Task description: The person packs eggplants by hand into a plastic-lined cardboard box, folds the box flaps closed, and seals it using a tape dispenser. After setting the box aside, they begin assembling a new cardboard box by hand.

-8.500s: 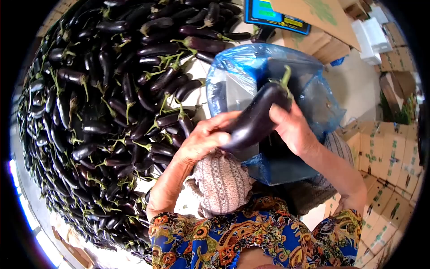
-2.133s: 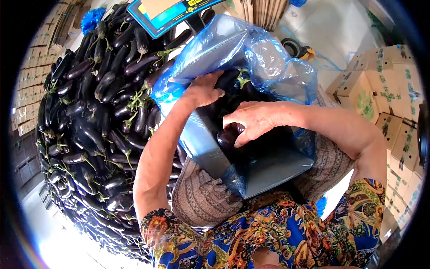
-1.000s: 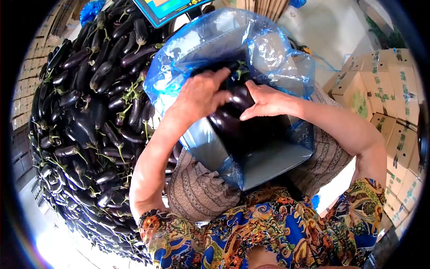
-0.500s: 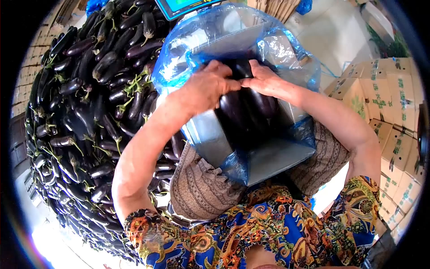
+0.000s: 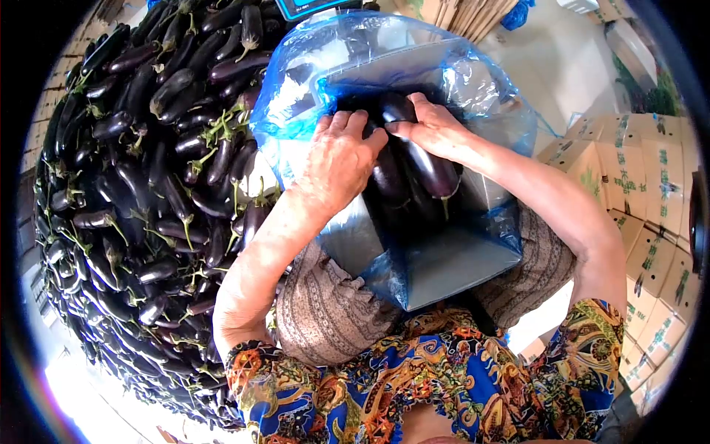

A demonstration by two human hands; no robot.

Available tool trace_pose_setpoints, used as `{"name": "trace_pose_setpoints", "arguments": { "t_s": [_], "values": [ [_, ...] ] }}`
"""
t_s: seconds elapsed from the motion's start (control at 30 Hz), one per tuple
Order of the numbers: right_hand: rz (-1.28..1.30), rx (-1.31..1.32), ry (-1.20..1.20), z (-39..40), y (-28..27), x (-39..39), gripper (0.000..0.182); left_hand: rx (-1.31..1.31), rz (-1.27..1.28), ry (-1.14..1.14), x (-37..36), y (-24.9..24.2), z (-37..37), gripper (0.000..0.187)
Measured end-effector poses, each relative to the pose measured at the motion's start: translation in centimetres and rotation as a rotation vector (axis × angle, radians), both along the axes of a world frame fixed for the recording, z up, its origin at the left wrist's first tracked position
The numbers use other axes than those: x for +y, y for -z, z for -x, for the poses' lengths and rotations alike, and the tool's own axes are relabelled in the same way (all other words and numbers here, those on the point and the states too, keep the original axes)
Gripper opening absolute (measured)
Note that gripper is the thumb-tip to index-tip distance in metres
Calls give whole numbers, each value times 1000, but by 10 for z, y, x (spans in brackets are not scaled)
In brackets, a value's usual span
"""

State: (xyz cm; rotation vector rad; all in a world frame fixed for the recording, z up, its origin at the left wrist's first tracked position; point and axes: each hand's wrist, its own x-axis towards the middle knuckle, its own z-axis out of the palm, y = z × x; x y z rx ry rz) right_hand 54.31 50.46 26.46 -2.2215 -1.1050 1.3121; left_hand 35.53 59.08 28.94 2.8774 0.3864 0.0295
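Between my knees stands an open box (image 5: 462,266) lined with a clear blue plastic bag (image 5: 296,89). Several dark purple eggplants lie lengthwise inside it. My right hand (image 5: 433,129) is closed round the far end of one eggplant (image 5: 433,172), whose stem end points toward me. Beside it, my left hand (image 5: 340,152) curls over the far end of another eggplant (image 5: 390,181) at the box's left side. The left fingertips are partly hidden against the dark fruit.
A large heap of eggplants (image 5: 140,185) fills the left side. Printed cartons (image 5: 658,163) are stacked at the right. A scale display (image 5: 314,6) shows at the top edge, with folded cardboard (image 5: 473,15) to its right.
My hands have moved slightly apart, the left one shifting left. The eggplant under my right hand now shows more plainly, its stem end visible. The view has shifted slightly.
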Motion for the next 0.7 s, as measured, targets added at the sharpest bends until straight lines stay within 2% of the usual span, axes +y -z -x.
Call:
{"name": "trace_pose_setpoints", "arguments": {
  "t_s": [0.07, 0.13, 0.17, 0.2, 0.27, 0.3, 0.37, 0.47, 0.53, 0.6, 0.67, 0.7],
  "values": [
    [-21, 2, 175, 11, -10, 4, 63, -42, 25, -13, -1, 4, 4, 44],
    [15, -148, 184, 19, 3, 14, 64, -117, 69, -29, 1, 11, 8, 45],
    [-159, -223, 106, 23, 19, 1, 60, -128, 66, -24, 2, 11, 8, 45],
    [-215, -260, 90, 28, 22, -5, 62, -143, 64, -23, 2, 11, 9, 45],
    [-265, -217, 105, 20, 29, -9, 63, -161, 47, -29, 0, 14, 12, 44],
    [-243, -115, 105, 17, 30, -11, 62, -165, 34, -35, -1, 17, 13, 44],
    [-343, -229, 64, 32, 41, -17, 60, -179, 37, -16, 1, 22, 12, 42],
    [-418, -403, -26, 35, 51, -9, 56, -291, 171, -27, -3, 25, 13, 38],
    [-394, -376, -43, 36, 52, -11, 58, -383, 278, 7, -6, 15, 24, 32],
    [-314, -215, 62, 47, 32, -10, 64, -488, 410, -22, -12, 16, 43, 31],
    [-371, -225, -10, 45, 36, -22, 70, -648, 582, -50, -12, 22, 67, 28],
    [-419, -190, -38, 43, 39, -29, 71, -736, 634, -168, -16, 24, 80, 23]
  ]
}}
